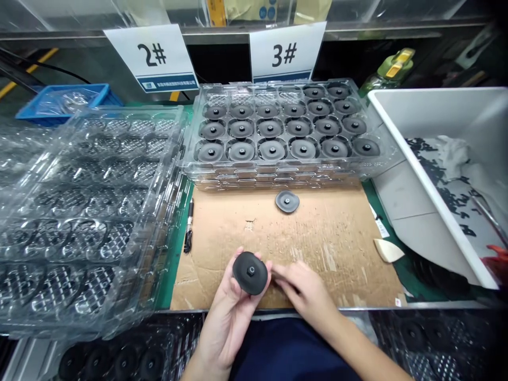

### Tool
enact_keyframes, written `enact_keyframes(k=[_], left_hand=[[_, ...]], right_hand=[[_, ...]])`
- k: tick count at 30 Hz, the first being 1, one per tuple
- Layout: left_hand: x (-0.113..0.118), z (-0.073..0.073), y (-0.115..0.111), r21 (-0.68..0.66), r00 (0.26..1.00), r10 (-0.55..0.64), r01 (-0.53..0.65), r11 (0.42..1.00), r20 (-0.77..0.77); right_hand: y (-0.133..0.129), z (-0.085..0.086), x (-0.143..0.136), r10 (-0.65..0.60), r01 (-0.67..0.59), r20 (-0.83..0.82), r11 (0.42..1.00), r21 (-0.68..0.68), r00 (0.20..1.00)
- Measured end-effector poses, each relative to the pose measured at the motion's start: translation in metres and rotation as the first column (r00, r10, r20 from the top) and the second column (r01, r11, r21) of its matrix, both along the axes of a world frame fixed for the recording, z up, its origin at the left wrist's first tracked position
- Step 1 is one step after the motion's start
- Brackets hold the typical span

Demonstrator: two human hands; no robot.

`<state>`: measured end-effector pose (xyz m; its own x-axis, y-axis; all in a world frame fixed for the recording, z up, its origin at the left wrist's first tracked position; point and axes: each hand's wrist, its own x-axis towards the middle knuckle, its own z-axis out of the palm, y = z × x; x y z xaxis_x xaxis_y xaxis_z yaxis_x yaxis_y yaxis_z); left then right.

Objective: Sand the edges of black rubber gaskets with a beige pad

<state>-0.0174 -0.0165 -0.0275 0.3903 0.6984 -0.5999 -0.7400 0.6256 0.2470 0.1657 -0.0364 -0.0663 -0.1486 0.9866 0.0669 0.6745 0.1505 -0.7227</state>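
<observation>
A round black disc (pixel 256 280) with a small raised hub rests face up in my left hand (pixel 230 312), whose fingers wrap round its rim. My right hand (pixel 304 291) is at the disc's right edge, its fingertips drawn together; whether anything small is between them is hidden. Another dark disc (pixel 292 205) lies on the cardboard sheet (pixel 222 222), beyond both hands. Behind it, a stack of clear plastic trays (pixel 278 172) holds rows of similar discs, with several unfilled pockets in the back row at left.
Clear trays (pixel 89 201) are stacked at left, near a blue bin (pixel 101 98). A black pen (pixel 190 211) lies on the cardboard's left edge. At right are a cream wedge (pixel 388 250) and a large white bin (pixel 436 211) with small black pieces. More discs sit low at left.
</observation>
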Motion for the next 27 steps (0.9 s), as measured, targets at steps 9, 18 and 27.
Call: enact_keyframes(k=[9, 18, 27], left_hand=[[0.018, 0.013, -0.004, 0.097, 0.979, -0.153, 0.166, 0.981, -0.134], [0.022, 0.035, -0.006, 0.143, 0.975, -0.134, 0.160, 0.977, -0.175], [0.027, 0.039, -0.010, 0.145, 0.967, -0.151, 0.183, 0.973, -0.203]], right_hand=[[0.012, 0.099, -0.018, 0.031, -0.014, -0.158, 0.994, 0.108, 0.987], [0.008, 0.116, -0.029, 0.106, -0.068, -0.194, 0.979, 0.193, 0.975], [0.003, 0.123, -0.023, 0.097, -0.047, -0.238, 0.978, 0.204, 0.966]])
